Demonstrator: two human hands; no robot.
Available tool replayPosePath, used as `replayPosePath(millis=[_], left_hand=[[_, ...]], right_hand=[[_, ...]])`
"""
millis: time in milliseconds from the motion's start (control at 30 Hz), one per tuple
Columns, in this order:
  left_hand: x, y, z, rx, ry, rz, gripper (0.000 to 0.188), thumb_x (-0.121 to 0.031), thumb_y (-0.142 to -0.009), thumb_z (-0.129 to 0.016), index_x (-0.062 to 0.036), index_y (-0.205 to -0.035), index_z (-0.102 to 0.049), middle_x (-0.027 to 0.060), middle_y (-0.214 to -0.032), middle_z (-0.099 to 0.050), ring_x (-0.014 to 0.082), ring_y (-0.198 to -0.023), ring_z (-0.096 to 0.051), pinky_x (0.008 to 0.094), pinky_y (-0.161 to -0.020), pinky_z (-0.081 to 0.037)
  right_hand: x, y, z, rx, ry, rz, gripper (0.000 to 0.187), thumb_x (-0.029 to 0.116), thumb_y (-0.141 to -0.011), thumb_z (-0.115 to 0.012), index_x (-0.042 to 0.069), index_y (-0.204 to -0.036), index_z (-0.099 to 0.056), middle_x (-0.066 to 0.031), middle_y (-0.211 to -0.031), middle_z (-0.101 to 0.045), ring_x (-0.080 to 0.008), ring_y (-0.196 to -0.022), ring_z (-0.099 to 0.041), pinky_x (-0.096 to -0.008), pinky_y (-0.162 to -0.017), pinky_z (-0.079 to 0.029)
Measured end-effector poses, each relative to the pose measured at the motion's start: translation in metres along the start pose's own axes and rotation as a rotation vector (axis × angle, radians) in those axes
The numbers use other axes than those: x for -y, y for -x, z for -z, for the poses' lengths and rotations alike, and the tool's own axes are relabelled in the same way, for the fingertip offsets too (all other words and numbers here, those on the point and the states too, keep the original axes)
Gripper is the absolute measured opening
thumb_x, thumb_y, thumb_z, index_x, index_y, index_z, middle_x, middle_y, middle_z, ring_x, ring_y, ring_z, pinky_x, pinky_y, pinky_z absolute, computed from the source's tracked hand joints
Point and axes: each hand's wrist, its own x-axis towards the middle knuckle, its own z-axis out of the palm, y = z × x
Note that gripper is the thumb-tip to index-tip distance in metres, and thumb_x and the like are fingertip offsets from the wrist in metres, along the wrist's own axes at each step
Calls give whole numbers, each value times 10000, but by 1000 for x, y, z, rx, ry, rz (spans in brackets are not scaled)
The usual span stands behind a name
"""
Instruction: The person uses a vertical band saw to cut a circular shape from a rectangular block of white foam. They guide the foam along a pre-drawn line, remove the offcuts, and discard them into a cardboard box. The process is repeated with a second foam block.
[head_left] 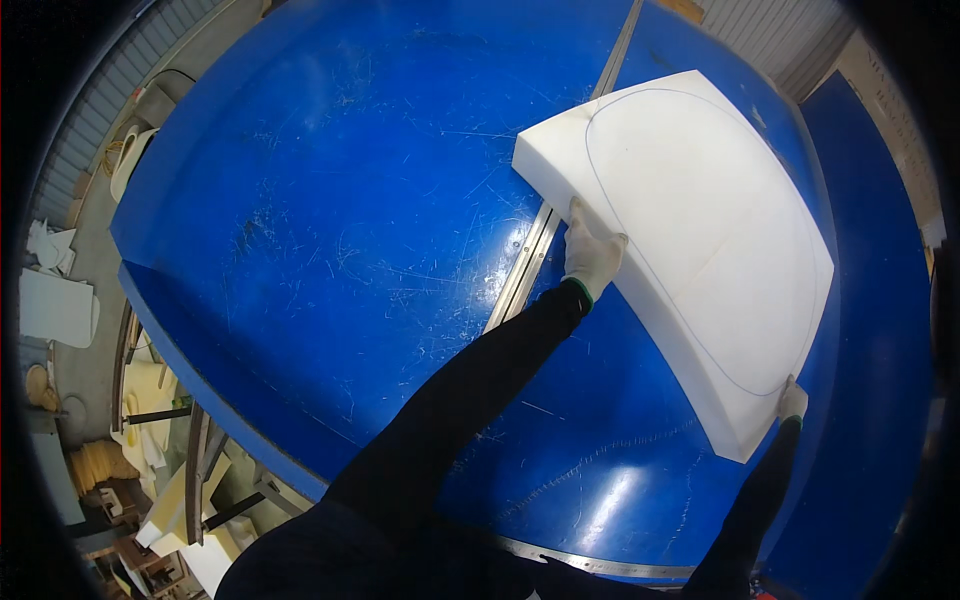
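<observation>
A thick white foam block (725, 210) lies on the blue table, right of the middle. A thin blue curved outline is drawn on its top face. My left hand (595, 255), in a pale glove with a green cuff edge, grips the block's left side, its fingers partly hidden against that side. At the near right corner my right hand (793, 401), gloved as well, holds the block's edge, with most of its fingers out of sight. Both of my arms wear black sleeves.
The blue tabletop (360, 210) is covered in scratches. A metal strip (522, 270) crosses it and runs under the block. Another metal strip (600, 565) edges the table close to my body. White sheet pieces (57, 305) and foam offcuts lie beyond the left side.
</observation>
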Motion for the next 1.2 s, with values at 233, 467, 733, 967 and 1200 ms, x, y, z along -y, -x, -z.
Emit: replayPosePath(millis=[233, 467, 733, 967, 1200], left_hand=[[13, -9, 1, 36, 137, 4, 984, -144, -822, -736, 26, -1580, -133, 349, -1460, -386, 428, -1340, -464, 399, -1134, -398], [-1, -5, 14, 32, 46, 22, 986, -139, -813, -734, 18, -1583, -139, 338, -1453, -415, 422, -1327, -486, 398, -1124, -406], [-19, 0, 26, 90, 99, 38, 972, -104, -805, -733, 68, -1566, -152, 287, -1484, -426, 362, -1379, -446, 362, -1151, -360], [-20, -4, 35, 132, 64, 58, 981, -107, -804, -736, 63, -1571, -148, 275, -1512, -398, 355, -1413, -407, 362, -1156, -351], [-15, -14, 41, 106, -2, 39, 967, -132, -798, -727, 57, -1570, -176, 290, -1492, -409, 370, -1380, -433, 361, -1128, -378]], right_hand=[[-6, 12, -3, -3, -65, -34, 532, 419, -1016, -524, -48, -806, -667, -147, -684, -643, -290, -609, -595, -437, -620, -460], [3, 37, -4, 2, -33, -2, 526, 410, -1017, -523, -51, -813, -674, -154, -688, -645, -288, -638, -613, -435, -658, -476], [1, 72, 6, 7, -106, -23, 519, 381, -1028, -515, -56, -790, -663, -125, -634, -631, -276, -616, -597, -426, -649, -471], [16, 114, 5, 12, -280, -144, 509, 358, -1028, -527, 11, -659, -571, -47, -529, -495, -178, -455, -473, -367, -464, -376], [23, 155, 9, -3, -325, -132, 512, 366, -1032, -521, 52, -628, -518, -28, -513, -455, -155, -423, -448, -344, -408, -358]])
